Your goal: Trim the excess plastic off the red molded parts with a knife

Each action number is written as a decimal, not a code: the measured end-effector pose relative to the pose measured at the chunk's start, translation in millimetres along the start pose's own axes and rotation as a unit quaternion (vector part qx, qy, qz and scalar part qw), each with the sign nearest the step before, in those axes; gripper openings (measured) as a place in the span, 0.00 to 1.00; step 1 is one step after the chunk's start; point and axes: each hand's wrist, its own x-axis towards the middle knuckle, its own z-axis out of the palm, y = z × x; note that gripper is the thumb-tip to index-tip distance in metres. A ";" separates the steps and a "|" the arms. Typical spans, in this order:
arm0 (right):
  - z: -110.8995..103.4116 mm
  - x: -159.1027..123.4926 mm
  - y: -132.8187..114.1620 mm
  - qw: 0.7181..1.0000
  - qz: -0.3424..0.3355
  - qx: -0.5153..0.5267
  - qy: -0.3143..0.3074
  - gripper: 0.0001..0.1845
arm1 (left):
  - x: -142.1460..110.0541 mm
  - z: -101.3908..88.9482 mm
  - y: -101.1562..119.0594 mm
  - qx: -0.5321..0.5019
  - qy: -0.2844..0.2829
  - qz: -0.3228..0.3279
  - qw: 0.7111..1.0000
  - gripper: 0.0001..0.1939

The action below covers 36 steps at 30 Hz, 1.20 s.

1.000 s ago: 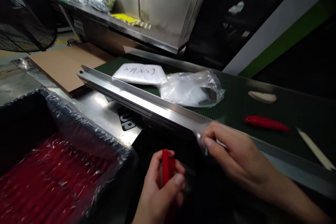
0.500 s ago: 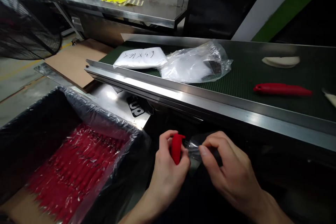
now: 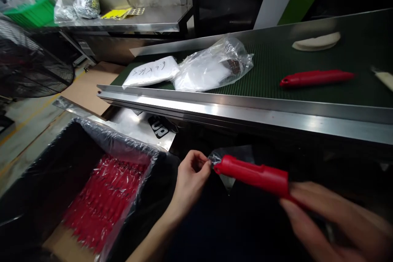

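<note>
My right hand (image 3: 334, 217) is closed round the rear end of a red plastic handle (image 3: 254, 174), which points left with its holed tip toward my other hand. My left hand (image 3: 193, 176) pinches the edge of a small clear plastic bag (image 3: 239, 153), which lies behind the handle's tip. Whether the tip is inside the bag or in front of it I cannot tell. To the left, a box lined with black plastic (image 3: 125, 139) holds rows of red bagged pieces (image 3: 104, 196).
On the green conveyor belt (image 3: 267, 61) are a marked white pack (image 3: 150, 72), an open clear bag of white sleeves (image 3: 205, 73), another red handle (image 3: 317, 77) and a cream piece (image 3: 317, 42). The belt's metal rail (image 3: 215, 104) runs beyond my hands. A fan (image 3: 33, 61) stands left.
The red handle has passed from my left hand to my right, which has moved right and down. My left hand now pinches the clear bag. The view has shifted and tilted.
</note>
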 end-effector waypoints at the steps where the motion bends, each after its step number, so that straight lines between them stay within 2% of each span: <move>1: 1.5 -2.6 -0.6 0.998 -0.053 -0.016 -0.006 0.09 | 0.7 1.0 2.5 -0.006 0.001 -0.010 1.000 0.08; 3: 7.0 -4.1 -3.7 0.991 -0.127 -0.041 -0.019 0.09 | -0.2 4.4 7.8 -0.014 -0.001 -0.020 1.000 0.08; 8: 13.5 -8.0 -2.0 0.977 -0.175 -0.074 -0.092 0.13 | -5.2 12.2 15.6 -0.037 -0.014 -0.036 0.999 0.10; 13: 9.3 -17.8 13.6 0.945 -0.254 -0.103 -0.177 0.18 | -6.9 12.7 13.9 -0.039 -0.037 -0.016 0.998 0.11; 15: 10.0 -18.6 19.1 0.944 -0.258 -0.091 -0.184 0.21 | -8.5 13.1 10.4 -0.020 -0.045 0.010 0.999 0.08; 18: 15.4 -19.0 23.2 0.951 -0.235 -0.091 -0.181 0.19 | -12.6 16.5 2.9 0.011 -0.045 0.054 0.997 0.06; 20: 22.7 -21.6 21.9 0.963 -0.207 -0.090 -0.150 0.14 | -16.5 21.1 -2.7 0.018 -0.033 0.073 0.997 0.05; 22: 33.4 -27.5 17.3 0.982 -0.158 -0.060 -0.087 0.10 | -21.4 26.9 -8.3 0.017 -0.016 0.086 0.996 0.05; 24: 46.2 -35.8 10.3 0.998 -0.055 -0.008 -0.021 0.08 | -26.8 32.5 -13.7 0.018 0.006 0.098 0.995 0.05; 25: 52.6 -40.3 6.4 0.999 0.026 0.027 0.003 0.07 | -29.4 34.7 -16.2 0.020 0.019 0.105 0.994 0.05; 26: 58.5 -44.7 2.7 0.990 0.123 0.071 0.022 0.05 | -31.7 36.5 -18.6 0.023 0.031 0.112 0.993 0.04; 27: 63.7 -48.8 -0.8 0.968 0.219 0.119 0.039 0.06 | -33.6 37.7 -20.7 0.028 0.041 0.120 0.992 0.04; 29: 71.4 -55.7 -6.1 0.899 0.369 0.228 0.058 0.10 | -36.0 38.8 -24.8 0.038 0.055 0.133 0.989 0.04; 30: 73.9 -58.3 -7.8 0.866 0.410 0.280 0.066 0.13 | -36.5 39.0 -26.9 0.042 0.059 0.137 0.988 0.03; 31: 75.8 -60.6 -8.6 0.842 0.428 0.320 0.072 0.14 | -36.7 39.1 -29.2 0.045 0.062 0.137 0.988 0.04; 33: 78.5 -63.8 -8.4 0.828 0.426 0.358 0.069 0.14 | -37.0 39.7 -34.4 0.043 0.070 0.127 0.988 0.05; 36: 82.7 -66.3 -4.3 0.854 0.392 0.341 0.032 0.12 | -40.7 41.8 -39.9 0.034 0.070 0.121 0.990 0.06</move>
